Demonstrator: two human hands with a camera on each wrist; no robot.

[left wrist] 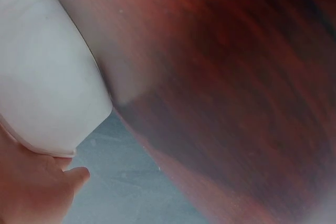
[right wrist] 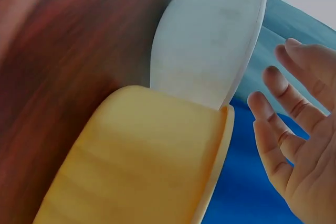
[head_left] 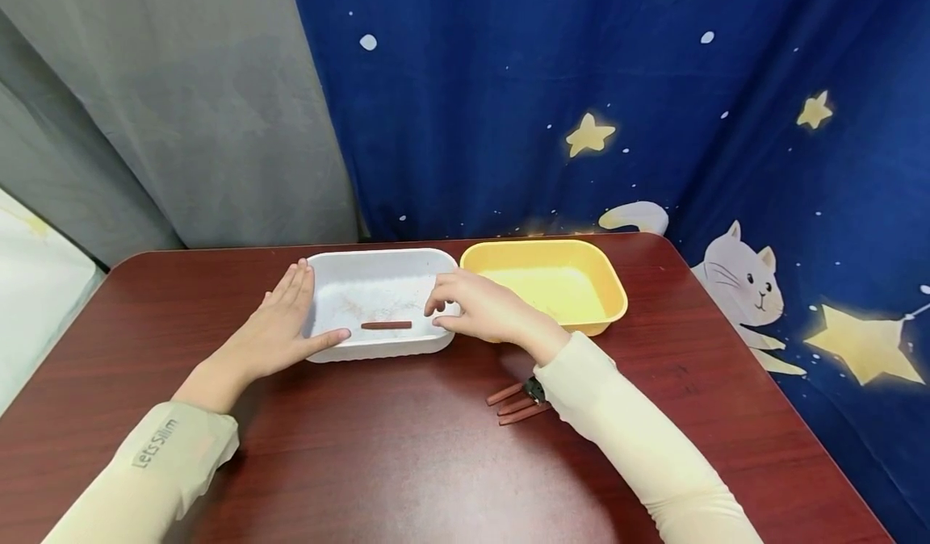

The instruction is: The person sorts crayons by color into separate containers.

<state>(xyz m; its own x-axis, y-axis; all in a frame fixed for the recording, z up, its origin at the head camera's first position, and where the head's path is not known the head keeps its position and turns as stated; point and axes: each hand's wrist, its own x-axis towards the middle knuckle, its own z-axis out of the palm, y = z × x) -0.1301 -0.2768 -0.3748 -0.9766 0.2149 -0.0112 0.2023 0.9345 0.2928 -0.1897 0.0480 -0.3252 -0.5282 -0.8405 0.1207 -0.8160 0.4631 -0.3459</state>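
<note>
A white plastic basin point(head_left: 370, 349) stands near the table's back edge, with one short reddish-brown stick point(head_left: 387, 325) lying in it. My left hand point(head_left: 285, 322) rests against the basin's left end, fingers straight along the rim and thumb over the front edge. In the left wrist view, part of that hand point(left wrist: 37, 184) touches the white rim. Over the basin's right end hovers my right hand point(head_left: 483, 306), its fingers loosely bent. The right wrist view shows that hand point(right wrist: 304, 140) with spread fingers and nothing between them.
A yellow basin point(head_left: 617, 306) adjoins the white one on the right, partly behind my right hand. Several reddish-brown sticks point(head_left: 514, 407) lie on the table point(head_left: 392, 455) below my right wrist. Blue and grey curtains point(head_left: 465, 100) hang behind the table.
</note>
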